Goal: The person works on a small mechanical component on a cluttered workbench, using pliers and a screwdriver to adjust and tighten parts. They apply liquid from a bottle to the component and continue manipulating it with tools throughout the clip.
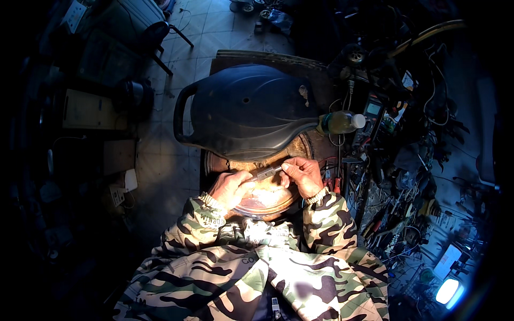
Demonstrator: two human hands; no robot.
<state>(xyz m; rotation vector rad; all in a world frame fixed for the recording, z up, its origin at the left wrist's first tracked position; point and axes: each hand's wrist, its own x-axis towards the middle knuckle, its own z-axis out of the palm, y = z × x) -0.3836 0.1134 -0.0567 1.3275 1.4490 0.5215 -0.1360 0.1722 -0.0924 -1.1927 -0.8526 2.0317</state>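
Note:
My left hand (231, 189) is closed around one end of a short grey rod-like metal piece (265, 173). The thumb and fingers of my right hand (302, 175) pinch its other end. The piece lies nearly level between my hands, its right end slightly farther off; its exact kind is too small to tell. Beneath it is a round, rusty metal top (262, 200), brightly lit. Just beyond my hands, a large black plastic cover (241, 109) with a loop handle at its left covers the far part of that top.
A capped bottle of yellowish liquid (340, 122) lies at the cover's right. Farther right are a multimeter (373, 109), red-handled tools (337, 184) and a dense clutter of tools and cables. A lamp (448, 291) glows at lower right. Dark chair legs (182, 36) stand on the tiled floor, far left.

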